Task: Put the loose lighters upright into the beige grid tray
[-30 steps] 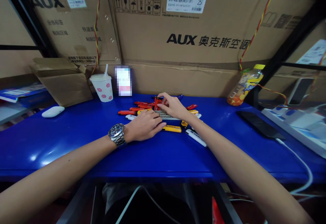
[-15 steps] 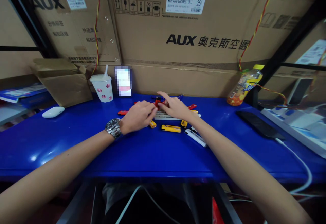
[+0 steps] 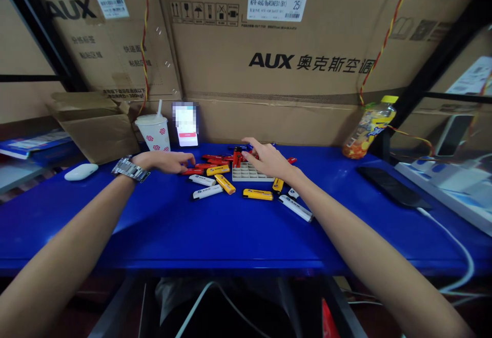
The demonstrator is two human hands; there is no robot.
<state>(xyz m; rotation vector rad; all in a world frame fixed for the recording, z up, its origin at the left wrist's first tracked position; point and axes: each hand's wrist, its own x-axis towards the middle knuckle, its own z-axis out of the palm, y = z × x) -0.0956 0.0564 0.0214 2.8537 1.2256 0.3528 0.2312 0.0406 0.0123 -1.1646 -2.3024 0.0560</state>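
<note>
A pale grid tray (image 3: pixel 251 174) with small square cells sits mid-table. A red lighter (image 3: pixel 237 157) with a black top stands upright at its left back corner. My right hand (image 3: pixel 268 159) hovers over the tray with index finger and thumb apart, the thumb close beside that upright lighter. My left hand (image 3: pixel 167 161), wearing a metal watch (image 3: pixel 130 169), reaches in from the left. Its fingers stretch out over a red lighter (image 3: pixel 193 171) lying on the table; whether they touch it I cannot tell. Yellow lighters (image 3: pixel 225 184) and white lighters (image 3: pixel 207 192) lie in front.
Behind the left hand stand a paper cup with a straw (image 3: pixel 154 132), a lit phone (image 3: pixel 186 125) and a brown paper bag (image 3: pixel 96 125). A white case (image 3: pixel 81 172) lies left. At right are a drink bottle (image 3: pixel 369 127), a dark phone (image 3: pixel 392 186) on a cable and a power strip (image 3: pixel 446 189).
My left hand has moved left, away from the tray to the red lighters, uncovering yellow and white ones. The right hand has barely moved. The red lighter at the tray's corner now shows upright.
</note>
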